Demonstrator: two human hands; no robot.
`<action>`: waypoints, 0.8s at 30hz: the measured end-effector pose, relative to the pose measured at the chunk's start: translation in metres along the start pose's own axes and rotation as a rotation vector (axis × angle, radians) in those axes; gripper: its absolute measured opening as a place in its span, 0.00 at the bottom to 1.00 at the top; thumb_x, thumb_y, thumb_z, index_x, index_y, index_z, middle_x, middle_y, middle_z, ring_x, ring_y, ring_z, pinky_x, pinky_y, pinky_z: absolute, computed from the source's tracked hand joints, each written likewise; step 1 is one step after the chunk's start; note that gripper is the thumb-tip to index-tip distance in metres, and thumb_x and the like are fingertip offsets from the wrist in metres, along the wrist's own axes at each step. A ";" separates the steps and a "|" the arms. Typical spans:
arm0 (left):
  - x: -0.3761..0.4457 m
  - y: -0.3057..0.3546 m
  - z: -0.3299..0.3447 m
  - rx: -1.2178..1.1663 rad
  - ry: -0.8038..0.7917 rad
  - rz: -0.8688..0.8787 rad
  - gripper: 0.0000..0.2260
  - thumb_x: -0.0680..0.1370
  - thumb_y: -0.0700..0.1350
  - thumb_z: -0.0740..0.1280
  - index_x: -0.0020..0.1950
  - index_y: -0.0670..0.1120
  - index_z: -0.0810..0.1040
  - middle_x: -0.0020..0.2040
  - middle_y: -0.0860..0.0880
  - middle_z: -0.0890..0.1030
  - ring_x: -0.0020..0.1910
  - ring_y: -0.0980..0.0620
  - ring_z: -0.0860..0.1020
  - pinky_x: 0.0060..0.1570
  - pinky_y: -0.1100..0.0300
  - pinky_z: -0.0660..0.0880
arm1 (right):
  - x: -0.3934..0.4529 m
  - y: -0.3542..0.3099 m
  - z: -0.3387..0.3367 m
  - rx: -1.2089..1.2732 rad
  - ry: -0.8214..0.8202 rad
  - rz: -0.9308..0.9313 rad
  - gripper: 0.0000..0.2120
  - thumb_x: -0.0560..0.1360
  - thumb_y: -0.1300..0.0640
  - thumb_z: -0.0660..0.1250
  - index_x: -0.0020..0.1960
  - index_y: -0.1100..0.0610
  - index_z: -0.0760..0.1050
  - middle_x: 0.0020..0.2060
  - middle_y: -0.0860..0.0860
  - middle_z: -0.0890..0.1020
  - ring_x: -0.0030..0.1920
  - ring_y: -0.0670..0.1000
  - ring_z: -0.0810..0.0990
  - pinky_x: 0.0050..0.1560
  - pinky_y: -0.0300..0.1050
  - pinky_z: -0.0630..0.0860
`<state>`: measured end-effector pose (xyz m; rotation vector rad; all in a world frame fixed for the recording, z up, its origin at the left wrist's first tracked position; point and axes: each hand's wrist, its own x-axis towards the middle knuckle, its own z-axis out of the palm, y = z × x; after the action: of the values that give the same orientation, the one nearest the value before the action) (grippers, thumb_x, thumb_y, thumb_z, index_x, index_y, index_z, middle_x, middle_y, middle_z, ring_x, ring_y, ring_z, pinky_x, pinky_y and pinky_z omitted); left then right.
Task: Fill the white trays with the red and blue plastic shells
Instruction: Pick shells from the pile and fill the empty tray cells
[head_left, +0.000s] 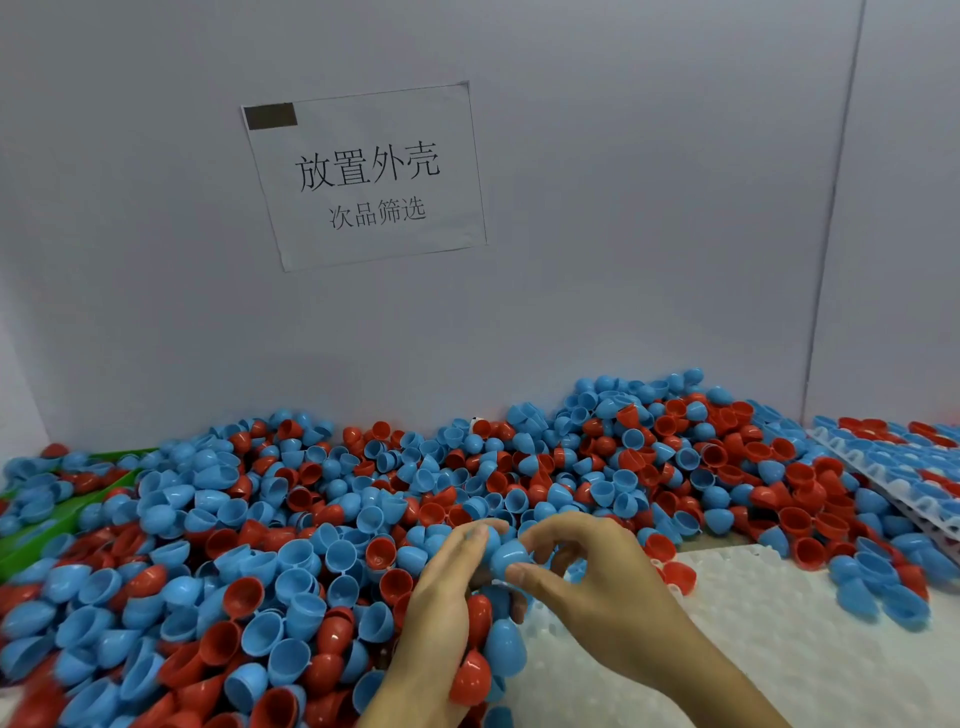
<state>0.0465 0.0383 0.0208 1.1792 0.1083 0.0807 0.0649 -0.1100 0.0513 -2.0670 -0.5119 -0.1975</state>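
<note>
My right hand (582, 566) pinches a blue shell (506, 558) between thumb and curled fingers, just above the near tray (753, 639). My left hand (447, 587) sits right beside it, fingers fairly straight, tips touching that same shell from the left. Whether the left cups anything else I cannot tell. Below the grip, against my left palm, a few shells bunch up: red (472, 680) and blue (506, 649), at the tray's left edge.

The near tray is white and bumpy, under and right of my right hand, mostly bare; one red shell (678, 577) sits just right of the grip on its far edge. The pile (363, 499) of loose red and blue shells spreads left of, beyond and right of the grip. A second tray (883, 473) lies far right, tilted, with shells in it. A green bin (47, 525) edge shows far left, half buried. A paper sign (363, 174) hangs on the grey wall (649, 208) beyond the grip.
</note>
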 end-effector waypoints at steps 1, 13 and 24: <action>0.000 0.001 0.001 -0.010 -0.005 -0.005 0.18 0.73 0.59 0.67 0.52 0.47 0.85 0.46 0.38 0.85 0.34 0.47 0.80 0.35 0.58 0.78 | 0.000 0.001 -0.001 0.030 0.000 0.014 0.04 0.72 0.50 0.76 0.42 0.45 0.81 0.40 0.40 0.82 0.44 0.41 0.79 0.46 0.35 0.77; 0.003 0.000 0.000 0.028 -0.032 0.039 0.21 0.67 0.54 0.73 0.54 0.42 0.85 0.49 0.37 0.85 0.33 0.47 0.78 0.35 0.57 0.78 | 0.001 0.006 0.002 -0.006 0.051 -0.062 0.10 0.71 0.59 0.77 0.39 0.46 0.80 0.39 0.43 0.80 0.44 0.40 0.77 0.44 0.31 0.74; 0.001 0.000 0.001 0.037 -0.117 0.062 0.12 0.74 0.50 0.66 0.50 0.50 0.88 0.45 0.42 0.85 0.31 0.49 0.77 0.34 0.60 0.76 | 0.000 0.007 0.006 0.035 0.135 -0.164 0.11 0.75 0.60 0.73 0.47 0.44 0.78 0.36 0.42 0.81 0.40 0.45 0.81 0.37 0.32 0.74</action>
<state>0.0481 0.0379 0.0207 1.2221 -0.0302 0.0646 0.0678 -0.1078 0.0423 -1.9622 -0.5971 -0.4194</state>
